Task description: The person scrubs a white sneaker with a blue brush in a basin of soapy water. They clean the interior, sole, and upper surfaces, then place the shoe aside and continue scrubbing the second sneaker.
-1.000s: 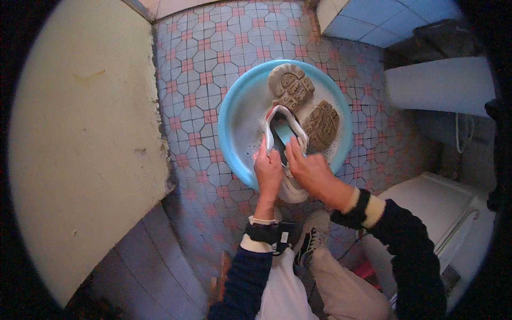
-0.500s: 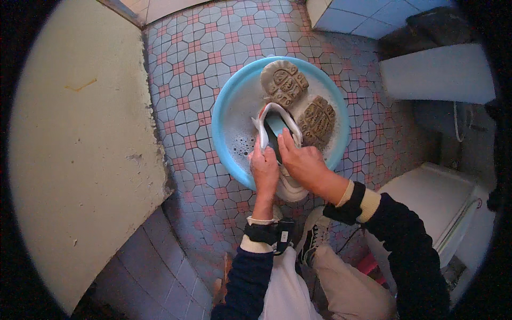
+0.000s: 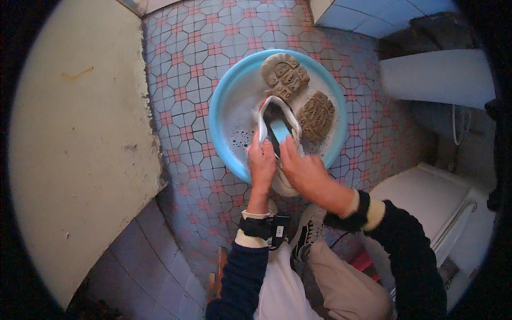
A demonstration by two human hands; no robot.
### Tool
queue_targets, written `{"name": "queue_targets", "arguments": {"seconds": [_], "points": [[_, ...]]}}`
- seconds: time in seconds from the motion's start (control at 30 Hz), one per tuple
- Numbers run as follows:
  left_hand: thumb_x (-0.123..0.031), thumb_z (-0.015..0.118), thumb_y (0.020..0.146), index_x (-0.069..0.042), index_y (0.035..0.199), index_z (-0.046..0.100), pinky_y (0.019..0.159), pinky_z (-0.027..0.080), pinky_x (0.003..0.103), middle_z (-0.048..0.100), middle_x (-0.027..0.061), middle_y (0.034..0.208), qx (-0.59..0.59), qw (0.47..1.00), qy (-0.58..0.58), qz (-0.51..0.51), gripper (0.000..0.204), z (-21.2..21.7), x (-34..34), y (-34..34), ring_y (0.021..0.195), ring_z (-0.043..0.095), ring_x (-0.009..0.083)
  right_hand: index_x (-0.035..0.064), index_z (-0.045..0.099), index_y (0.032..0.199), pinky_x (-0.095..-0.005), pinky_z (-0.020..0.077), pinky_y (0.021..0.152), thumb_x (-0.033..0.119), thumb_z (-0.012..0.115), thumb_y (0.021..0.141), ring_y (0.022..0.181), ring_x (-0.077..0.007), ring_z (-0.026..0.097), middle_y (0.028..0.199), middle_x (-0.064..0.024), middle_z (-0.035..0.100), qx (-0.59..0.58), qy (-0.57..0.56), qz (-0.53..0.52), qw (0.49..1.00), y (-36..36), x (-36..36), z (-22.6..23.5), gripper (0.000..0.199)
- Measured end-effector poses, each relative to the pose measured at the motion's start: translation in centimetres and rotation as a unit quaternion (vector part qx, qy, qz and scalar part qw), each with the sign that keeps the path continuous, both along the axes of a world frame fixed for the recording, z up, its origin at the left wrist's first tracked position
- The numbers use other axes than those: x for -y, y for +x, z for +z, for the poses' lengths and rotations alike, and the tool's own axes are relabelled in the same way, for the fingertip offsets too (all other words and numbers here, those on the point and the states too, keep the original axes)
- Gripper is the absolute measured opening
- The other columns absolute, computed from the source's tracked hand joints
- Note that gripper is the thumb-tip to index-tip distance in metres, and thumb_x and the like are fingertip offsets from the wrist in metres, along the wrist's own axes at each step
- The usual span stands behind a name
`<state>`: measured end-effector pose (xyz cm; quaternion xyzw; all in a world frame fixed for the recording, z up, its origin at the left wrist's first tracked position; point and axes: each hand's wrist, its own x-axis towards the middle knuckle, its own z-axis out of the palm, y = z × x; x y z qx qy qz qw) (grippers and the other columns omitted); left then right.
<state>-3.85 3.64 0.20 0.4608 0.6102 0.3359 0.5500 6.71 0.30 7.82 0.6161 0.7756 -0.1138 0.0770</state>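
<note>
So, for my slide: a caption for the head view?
Both hands hold a white shoe over a soapy blue basin.

Home bathroom: patterned floor tiles (image 3: 213, 48), white toilet (image 3: 426, 197), blue wash basin (image 3: 229, 106).

Soft daylight, sharp centre, dark bent fisheye rim

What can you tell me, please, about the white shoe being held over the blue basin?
The white fabric-looking shoe sits opening-up, toe pointing away from the person, over the near side of the round light-blue plastic basin of soapy water. Its dark interior shows, with a light-blue insert or brush inside; which one is unclear. The left hand grips its left side near the heel, and the right hand rests over its right side, fingers reaching into the opening. Two brown soles lie just beyond it.
</note>
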Motion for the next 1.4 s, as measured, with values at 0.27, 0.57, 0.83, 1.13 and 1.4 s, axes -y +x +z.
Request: {"name": "queue_targets", "arguments": {"seconds": [0.27, 0.57, 0.83, 1.13, 1.4], "points": [[-0.011, 0.041, 0.081, 0.003, 0.121, 0.047, 0.065, 0.044, 0.040, 0.055, 0.0226, 0.071, -0.010, 1.000, 0.000, -0.005, 0.043, -0.3, -0.1, 0.2, 0.063, 0.055, 0.0275, -0.0073, 0.046, 0.120, -0.0321, 0.0510, 0.045, 0.013, 0.053, 0.077, 0.053, -0.0219, 0.064, 0.128, -0.0288, 0.042, 0.013, 0.078, 0.022, 0.997, 0.8, 0.4, -3.5, 0.048], [-0.012, 0.042, 0.082, 0.003, 0.122, 0.047, 0.064, 0.045, 0.040, 0.056, 0.0230, 0.073, -0.049, 0.997, 0.049, -0.014, 0.043, -1.1, 0.1, 0.1, 0.063, 0.056, 0.0275, -0.0046, 0.046, 0.121, -0.0324, 0.0494, 0.045, 0.007, 0.052, 0.075, 0.049, -0.0216, 0.060, 0.128, -0.0219, 0.044, 0.036, -0.055, 0.024, 0.998, 0.5, 2.0, -1.9, 0.048], [-0.013, 0.042, 0.082, 0.003, 0.122, 0.047, 0.061, 0.044, 0.039, 0.054, 0.0206, 0.067, -0.024, 0.999, 0.020, -0.016, 0.042, -0.4, -0.1, -0.3, 0.057, 0.053, 0.0258, -0.0034, 0.048, 0.119, -0.0302, 0.0498, 0.045, 0.010, 0.052, 0.076, 0.049, -0.0195, 0.061, 0.127, -0.0230, 0.045, 0.009, 0.012, 0.021, 1.000, 0.7, 1.2, -2.2, 0.045], [-0.012, 0.042, 0.082, 0.004, 0.120, 0.048, 0.060, 0.044, 0.040, 0.053, 0.0216, 0.067, -0.021, 1.000, 0.014, -0.016, 0.042, -0.3, -0.3, -0.1, 0.058, 0.054, 0.0274, -0.0041, 0.041, 0.126, -0.0332, 0.0485, 0.043, 0.009, 0.053, 0.073, 0.047, -0.0256, 0.060, 0.130, -0.0243, 0.041, -0.037, 0.030, -0.013, 0.999, 0.8, 1.0, -3.1, 0.056], [-0.012, 0.043, 0.080, 0.003, 0.119, 0.049, 0.062, 0.044, 0.041, 0.054, 0.0243, 0.068, -0.027, 1.000, 0.009, -0.006, 0.042, -0.3, -0.3, 0.2, 0.060, 0.056, 0.0301, -0.0022, 0.047, 0.120, -0.0305, 0.0508, 0.046, 0.013, 0.052, 0.077, 0.053, -0.0202, 0.063, 0.128, -0.0205, 0.045, 0.013, -0.025, 0.021, 0.999, 0.9, 0.9, -1.5, 0.046]]}}
